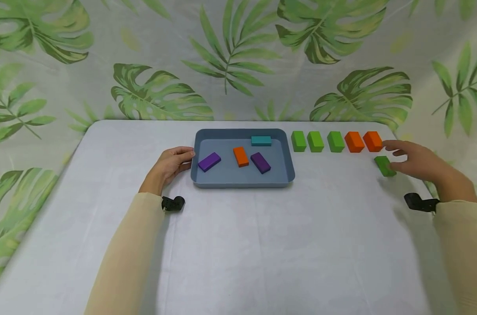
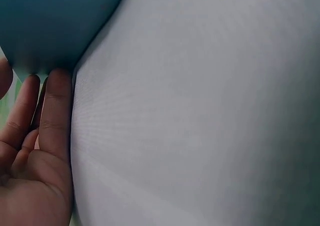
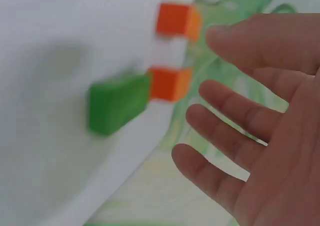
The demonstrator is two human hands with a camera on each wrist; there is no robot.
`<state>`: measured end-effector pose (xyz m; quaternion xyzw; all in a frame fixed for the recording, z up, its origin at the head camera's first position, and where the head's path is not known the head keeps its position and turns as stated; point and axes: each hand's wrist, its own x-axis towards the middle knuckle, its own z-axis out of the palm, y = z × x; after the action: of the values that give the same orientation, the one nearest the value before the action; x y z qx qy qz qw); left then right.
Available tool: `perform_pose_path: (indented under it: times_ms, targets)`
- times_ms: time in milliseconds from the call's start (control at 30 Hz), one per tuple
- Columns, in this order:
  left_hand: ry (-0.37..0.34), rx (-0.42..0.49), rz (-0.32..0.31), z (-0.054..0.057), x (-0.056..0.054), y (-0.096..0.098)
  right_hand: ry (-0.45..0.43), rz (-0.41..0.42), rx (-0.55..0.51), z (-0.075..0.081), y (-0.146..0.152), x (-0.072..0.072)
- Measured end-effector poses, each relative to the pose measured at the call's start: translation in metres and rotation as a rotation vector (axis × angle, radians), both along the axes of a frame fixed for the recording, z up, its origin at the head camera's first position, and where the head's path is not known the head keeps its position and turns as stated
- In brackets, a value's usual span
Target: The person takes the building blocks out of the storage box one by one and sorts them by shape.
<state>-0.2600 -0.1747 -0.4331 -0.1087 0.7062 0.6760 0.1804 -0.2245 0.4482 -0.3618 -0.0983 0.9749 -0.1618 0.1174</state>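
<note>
My left hand [image 1: 172, 164] is at the left side of a blue-grey tray [image 1: 242, 184]. Its fairly straight fingers [image 2: 55, 111] touch the tray's outer wall in the left wrist view. At the table's right side my right hand [image 1: 417, 162] is held over a dark green block [image 1: 383, 166], with nothing between its fingers. In the right wrist view its fingers [image 3: 215, 126] and thumb are spread apart, with the green block [image 3: 117, 104] a little way off. Just beyond is the row's end orange block [image 1: 373, 141].
Inside the tray lie two purple blocks [image 1: 209, 162] [image 1: 260, 162], an orange block [image 1: 240, 156] and a teal block [image 1: 261, 141]. Right of it, three light green blocks [image 1: 315, 141] and another orange block [image 1: 354, 142] continue the row along the back of the white-covered table [image 1: 262, 245].
</note>
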Motion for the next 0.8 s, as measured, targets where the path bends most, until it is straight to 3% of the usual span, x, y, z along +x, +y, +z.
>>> perform_pose_path:
  times_ms: [267,800]
  targets:
    - [0.005,0.002,-0.008,0.001,0.001,-0.001,0.161,0.059,-0.195,0.016,-0.043,0.007]
    - [0.02,-0.001,-0.011,0.0,0.001,0.0,0.138,0.25,-0.418,0.034,-0.138,0.004]
